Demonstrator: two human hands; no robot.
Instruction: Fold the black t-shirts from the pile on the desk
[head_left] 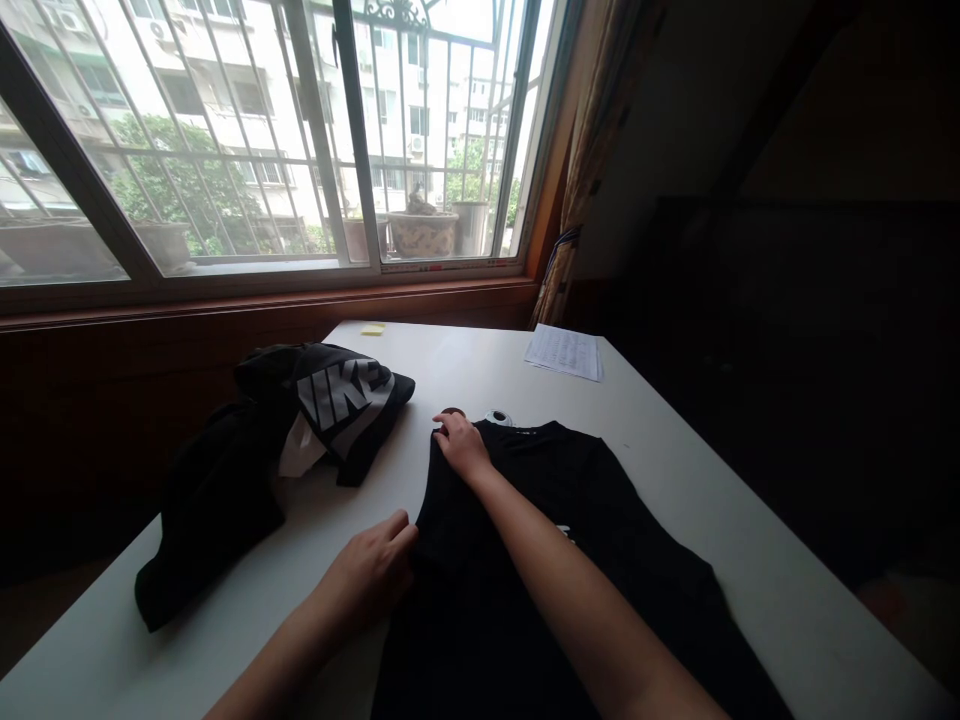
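The left hand (373, 562) has its fingertips pinched on the left edge of a black T-shirt (472, 610); the right hand (465, 450) rests at its upper corner, whether gripping cloth I cannot tell. The T-shirt lies spread on the white worktop (472, 365). Left of it lies a bunched black NIKE garment (349, 395); beyond, printed papers (564, 352) and a yellow sticky note (373, 329).

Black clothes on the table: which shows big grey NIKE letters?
The bunched garment, left of the shirt. Its large letters set it apart; the shirt lies spread under the right hand and shows only small pale marks.
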